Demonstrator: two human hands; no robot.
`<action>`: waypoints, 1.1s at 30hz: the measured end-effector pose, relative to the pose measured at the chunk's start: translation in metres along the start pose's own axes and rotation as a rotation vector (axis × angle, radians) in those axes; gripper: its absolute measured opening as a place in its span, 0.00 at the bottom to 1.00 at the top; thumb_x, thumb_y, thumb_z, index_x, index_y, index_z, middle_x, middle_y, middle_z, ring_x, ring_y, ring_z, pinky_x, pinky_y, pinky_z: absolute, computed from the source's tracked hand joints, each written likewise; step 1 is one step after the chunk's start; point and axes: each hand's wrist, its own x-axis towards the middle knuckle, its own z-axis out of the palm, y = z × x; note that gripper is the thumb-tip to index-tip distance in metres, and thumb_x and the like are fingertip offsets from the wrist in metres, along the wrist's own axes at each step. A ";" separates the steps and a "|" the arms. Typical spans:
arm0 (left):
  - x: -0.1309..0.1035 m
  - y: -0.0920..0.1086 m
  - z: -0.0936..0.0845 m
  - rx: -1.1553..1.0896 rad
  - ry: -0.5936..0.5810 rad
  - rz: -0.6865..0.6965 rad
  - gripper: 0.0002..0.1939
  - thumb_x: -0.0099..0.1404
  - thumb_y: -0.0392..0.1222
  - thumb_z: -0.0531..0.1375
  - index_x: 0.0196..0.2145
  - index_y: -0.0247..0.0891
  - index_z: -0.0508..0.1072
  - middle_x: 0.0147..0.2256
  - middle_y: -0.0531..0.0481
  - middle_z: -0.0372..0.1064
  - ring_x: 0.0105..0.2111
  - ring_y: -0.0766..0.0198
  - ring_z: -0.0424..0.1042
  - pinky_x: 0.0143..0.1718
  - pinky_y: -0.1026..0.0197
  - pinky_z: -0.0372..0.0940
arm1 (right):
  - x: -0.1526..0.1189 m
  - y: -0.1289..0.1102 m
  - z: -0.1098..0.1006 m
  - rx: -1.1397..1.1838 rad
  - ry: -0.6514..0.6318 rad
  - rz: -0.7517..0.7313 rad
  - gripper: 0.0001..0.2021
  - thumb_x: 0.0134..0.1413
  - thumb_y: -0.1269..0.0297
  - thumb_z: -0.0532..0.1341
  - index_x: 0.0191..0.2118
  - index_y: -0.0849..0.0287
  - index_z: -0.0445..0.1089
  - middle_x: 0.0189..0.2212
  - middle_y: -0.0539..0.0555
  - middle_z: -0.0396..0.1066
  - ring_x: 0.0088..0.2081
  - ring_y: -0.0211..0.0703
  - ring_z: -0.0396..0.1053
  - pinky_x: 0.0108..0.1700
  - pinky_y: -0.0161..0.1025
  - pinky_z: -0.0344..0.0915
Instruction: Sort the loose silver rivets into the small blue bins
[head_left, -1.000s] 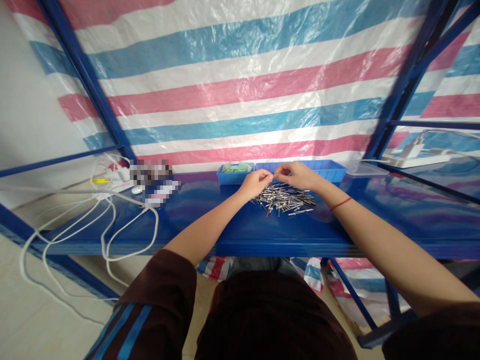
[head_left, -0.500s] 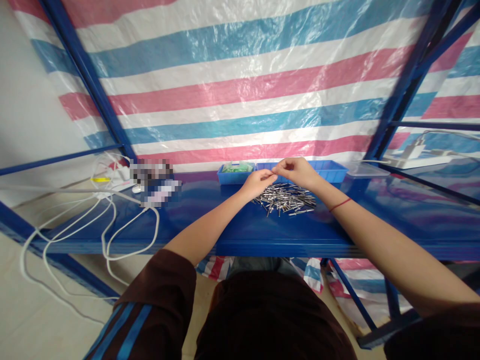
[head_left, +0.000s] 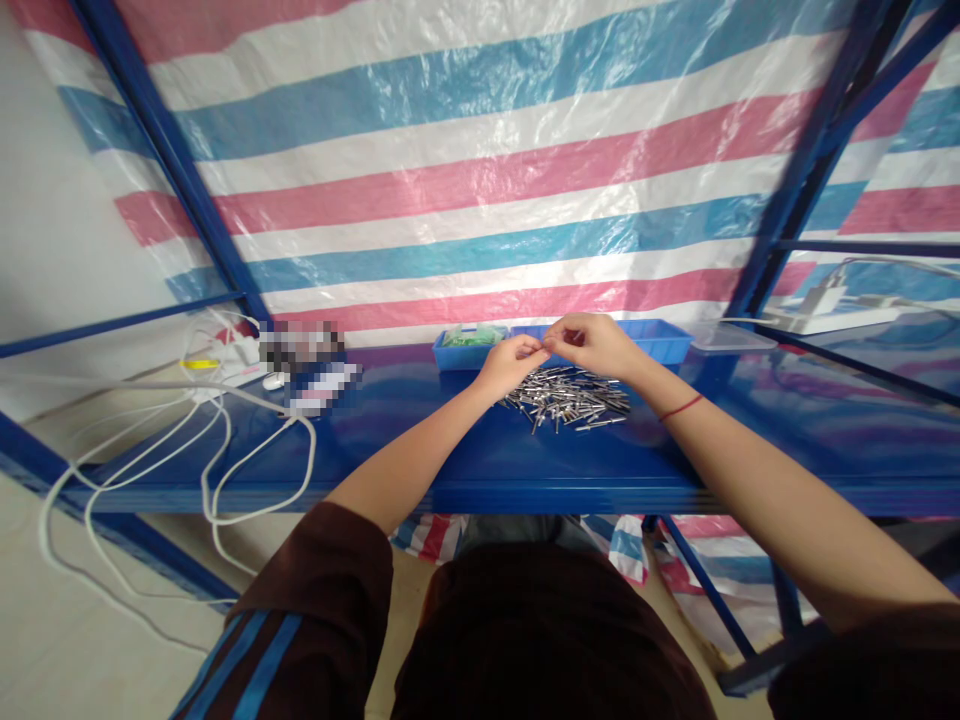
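My left hand [head_left: 511, 365] and my right hand [head_left: 589, 340] meet at their fingertips above a pile of thin metal pins [head_left: 574, 400], which look like pop rivets. Both hands are closed in a pinch; whatever lies between the fingertips is too small to make out. Behind the hands stands a long blue plastic bin [head_left: 660, 342], partly covered by my right hand. To its left sits a smaller blue bin [head_left: 459, 356] with green bagged items [head_left: 476, 335] inside.
The blue metal table [head_left: 405, 420] carries white cables [head_left: 217, 480] and a power strip at left, some hanging over the edge. A clear plastic lid [head_left: 731, 338] and a white power strip [head_left: 825, 310] are at right. Blue posts [head_left: 172, 170] rise at both sides.
My hands stay together over the pile, with only slight finger movement. The whole view has shifted a little.
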 end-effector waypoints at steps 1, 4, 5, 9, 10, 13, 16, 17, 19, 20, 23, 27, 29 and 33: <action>0.000 0.000 -0.001 0.016 0.015 0.007 0.09 0.57 0.41 0.61 0.31 0.31 0.71 0.28 0.48 0.70 0.30 0.67 0.69 0.39 0.60 0.63 | 0.000 0.001 0.000 -0.011 -0.004 -0.002 0.11 0.49 0.62 0.57 0.29 0.63 0.72 0.25 0.54 0.70 0.25 0.36 0.63 0.30 0.36 0.58; 0.001 0.000 -0.004 0.054 0.053 0.012 0.10 0.58 0.43 0.61 0.32 0.31 0.71 0.29 0.47 0.71 0.29 0.67 0.69 0.38 0.61 0.64 | 0.001 0.007 0.000 -0.062 -0.042 0.004 0.11 0.50 0.63 0.56 0.28 0.63 0.72 0.24 0.53 0.70 0.25 0.37 0.63 0.30 0.36 0.58; 0.002 0.000 -0.004 0.053 0.058 -0.001 0.11 0.58 0.43 0.60 0.34 0.31 0.71 0.30 0.47 0.71 0.29 0.67 0.70 0.37 0.62 0.64 | 0.002 0.010 0.000 -0.086 -0.051 0.010 0.11 0.50 0.63 0.55 0.29 0.63 0.72 0.23 0.53 0.70 0.25 0.37 0.64 0.30 0.36 0.57; 0.003 -0.004 -0.003 0.020 0.048 -0.101 0.17 0.62 0.44 0.57 0.46 0.31 0.68 0.32 0.45 0.72 0.27 0.68 0.70 0.34 0.63 0.65 | 0.007 0.023 0.003 -0.275 0.047 0.080 0.14 0.55 0.61 0.53 0.31 0.64 0.73 0.26 0.57 0.72 0.27 0.41 0.65 0.31 0.37 0.57; 0.002 -0.006 -0.003 0.025 0.041 -0.117 0.18 0.62 0.44 0.57 0.47 0.31 0.67 0.33 0.45 0.72 0.27 0.67 0.70 0.34 0.62 0.65 | 0.008 0.027 0.003 -0.351 0.071 0.108 0.15 0.55 0.61 0.52 0.32 0.64 0.73 0.28 0.58 0.72 0.29 0.43 0.66 0.32 0.38 0.57; 0.002 -0.011 -0.001 0.086 -0.008 -0.113 0.18 0.62 0.44 0.56 0.48 0.32 0.68 0.33 0.45 0.73 0.29 0.67 0.71 0.36 0.61 0.65 | 0.012 0.033 0.004 -0.571 0.031 0.163 0.16 0.56 0.61 0.51 0.34 0.66 0.74 0.33 0.63 0.72 0.34 0.48 0.67 0.35 0.40 0.58; 0.002 -0.015 -0.001 0.158 -0.052 -0.089 0.17 0.62 0.42 0.56 0.48 0.34 0.69 0.32 0.47 0.73 0.29 0.67 0.70 0.36 0.61 0.65 | 0.013 0.030 0.000 -0.643 0.002 0.162 0.16 0.54 0.64 0.51 0.36 0.67 0.74 0.35 0.64 0.72 0.37 0.50 0.68 0.37 0.40 0.58; 0.001 -0.015 -0.001 0.171 -0.058 -0.085 0.17 0.62 0.42 0.56 0.48 0.34 0.69 0.31 0.47 0.72 0.28 0.67 0.70 0.36 0.61 0.64 | 0.013 0.027 -0.002 -0.627 0.000 0.165 0.15 0.53 0.65 0.51 0.36 0.66 0.73 0.35 0.64 0.72 0.36 0.49 0.68 0.37 0.40 0.58; 0.001 -0.014 -0.002 0.185 -0.065 -0.087 0.17 0.61 0.41 0.56 0.48 0.34 0.69 0.31 0.48 0.72 0.28 0.67 0.69 0.36 0.62 0.64 | 0.010 0.022 -0.010 -0.541 -0.089 0.178 0.13 0.49 0.67 0.53 0.34 0.65 0.73 0.33 0.60 0.73 0.34 0.46 0.68 0.36 0.38 0.59; 0.000 -0.013 -0.002 0.188 -0.071 -0.091 0.17 0.61 0.41 0.56 0.47 0.34 0.69 0.31 0.48 0.72 0.28 0.68 0.69 0.36 0.62 0.64 | 0.008 0.019 -0.013 -0.482 -0.191 0.188 0.12 0.48 0.68 0.54 0.32 0.64 0.74 0.31 0.58 0.73 0.32 0.44 0.68 0.35 0.37 0.59; -0.002 -0.007 -0.002 0.186 -0.107 -0.112 0.15 0.61 0.39 0.55 0.45 0.33 0.70 0.32 0.48 0.72 0.28 0.68 0.70 0.36 0.63 0.64 | 0.002 0.015 -0.021 -0.352 -0.519 0.236 0.09 0.45 0.68 0.56 0.29 0.61 0.74 0.26 0.53 0.73 0.29 0.41 0.68 0.33 0.35 0.60; -0.004 -0.002 -0.002 0.183 -0.138 -0.131 0.14 0.61 0.37 0.55 0.44 0.33 0.71 0.32 0.47 0.73 0.28 0.69 0.70 0.35 0.64 0.64 | 0.000 0.012 -0.020 -0.388 -0.665 0.329 0.09 0.42 0.69 0.59 0.31 0.62 0.75 0.30 0.55 0.75 0.32 0.43 0.70 0.33 0.35 0.61; -0.005 -0.001 -0.001 0.184 -0.143 -0.140 0.14 0.61 0.37 0.54 0.44 0.33 0.71 0.32 0.47 0.73 0.27 0.69 0.70 0.35 0.64 0.65 | 0.000 0.010 -0.018 -0.417 -0.715 0.373 0.10 0.42 0.68 0.60 0.33 0.62 0.75 0.32 0.56 0.75 0.34 0.44 0.71 0.33 0.35 0.62; -0.006 0.000 -0.001 0.197 -0.151 -0.148 0.14 0.61 0.38 0.54 0.43 0.32 0.71 0.32 0.47 0.73 0.27 0.69 0.70 0.35 0.64 0.65 | 0.001 0.010 -0.012 -0.484 -0.728 0.393 0.11 0.46 0.68 0.59 0.36 0.63 0.75 0.33 0.58 0.76 0.35 0.45 0.72 0.34 0.36 0.62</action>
